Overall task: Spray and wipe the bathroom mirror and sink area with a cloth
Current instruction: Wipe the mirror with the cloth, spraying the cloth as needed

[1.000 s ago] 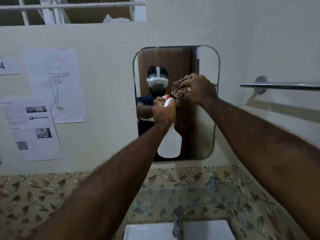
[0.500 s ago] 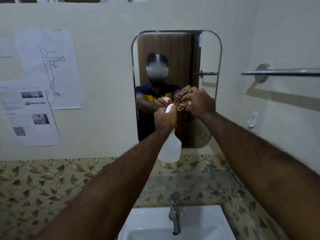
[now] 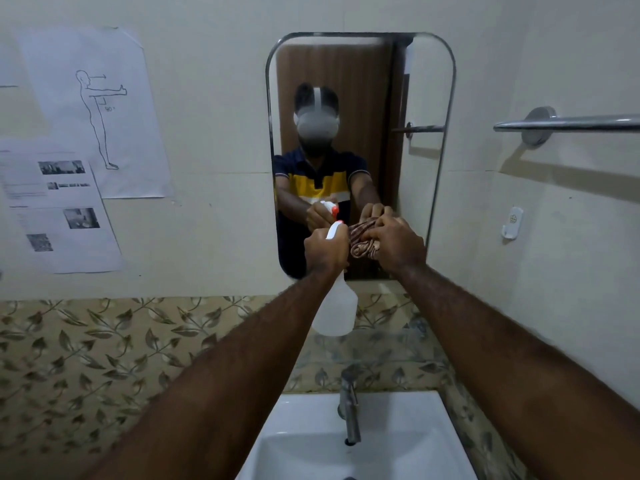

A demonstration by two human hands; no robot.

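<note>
text: "90°" | on: figure-drawing sheet (image 3: 93,109) taped to wall | other sheets' print: unreadable

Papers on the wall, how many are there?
3: the figure-drawing sheet, the photo sheet overlapping below it, and a cropped sheet at the left edge. More may hide off-frame.

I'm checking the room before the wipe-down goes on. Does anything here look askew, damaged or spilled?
Only the papers: the figure-drawing sheet hangs slightly tilted, and the printed sheet below it is tilted too, overlapping it. The mirror, tap and sink show no damage or spill.
</note>
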